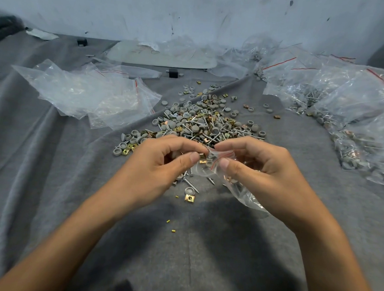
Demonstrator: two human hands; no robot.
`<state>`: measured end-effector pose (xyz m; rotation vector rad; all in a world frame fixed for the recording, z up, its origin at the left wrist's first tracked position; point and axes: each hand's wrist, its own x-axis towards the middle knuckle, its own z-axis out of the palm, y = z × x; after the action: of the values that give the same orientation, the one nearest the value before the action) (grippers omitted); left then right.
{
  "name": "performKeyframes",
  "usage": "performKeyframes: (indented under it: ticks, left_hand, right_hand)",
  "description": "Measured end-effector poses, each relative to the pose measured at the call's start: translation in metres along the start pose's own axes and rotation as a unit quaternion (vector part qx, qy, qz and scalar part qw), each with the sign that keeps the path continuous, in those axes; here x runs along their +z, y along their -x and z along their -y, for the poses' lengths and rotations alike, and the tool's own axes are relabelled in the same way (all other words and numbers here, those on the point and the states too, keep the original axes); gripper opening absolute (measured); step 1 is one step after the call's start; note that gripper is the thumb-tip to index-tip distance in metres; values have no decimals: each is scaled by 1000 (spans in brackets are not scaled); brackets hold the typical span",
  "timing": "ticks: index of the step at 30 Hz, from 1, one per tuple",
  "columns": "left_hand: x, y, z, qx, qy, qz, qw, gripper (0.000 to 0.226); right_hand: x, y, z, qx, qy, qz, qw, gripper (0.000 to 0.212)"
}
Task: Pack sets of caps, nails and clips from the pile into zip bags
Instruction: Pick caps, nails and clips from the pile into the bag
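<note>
A pile (201, 121) of grey caps, nails and brass clips lies on the grey cloth just beyond my hands. My right hand (252, 169) pinches the red-striped mouth of a small clear zip bag (235, 188), which hangs down toward me with a few parts inside. My left hand (160, 163) pinches a brass clip (202, 157) at the bag's mouth, thumb and forefinger curled round it. A loose cap (189, 191), a clip (189, 198) and nails (190, 181) lie under the hands.
Empty zip bags (88, 94) lie in a heap at the left. Filled bags (346, 105) are stacked along the right side. A white board (162, 55) and a small black block (173, 73) lie at the back by the wall. Tiny yellow bits (173, 230) dot the cloth nearby.
</note>
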<state>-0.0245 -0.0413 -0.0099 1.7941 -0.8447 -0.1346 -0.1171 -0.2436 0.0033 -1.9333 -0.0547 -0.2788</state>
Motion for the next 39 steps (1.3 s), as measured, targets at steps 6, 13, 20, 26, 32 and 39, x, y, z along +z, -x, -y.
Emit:
performKeyframes:
  ticks: [6,13,20,26,32,39]
  left_hand:
    - [3,0,-2,-21,74,1,997,19]
    - [2,0,-5,-20,88,-36,995,17]
    - [-45,3,6,-98,-203,47,973,5]
    - [-41,14,8,-135,-422,163,881,15]
    - [-31,13,11,-117,-463,139,868,21]
    - [-22,10,12,-85,-464,150,869,15]
  right_hand:
    - [0,0,1,-3,0,2,1000,21]
    - [0,-1,-1,-5,-7,2,1000,21]
    - [-4,0,-7,-8,-8,-8,1000,21]
    - [-4,-1,-8,-9,-5,-1,1000,21]
    - [-3,-1,-8,-8,-10,0,1000,21]
    - [-3,0,-5,-2,-2,-2,1000,21]
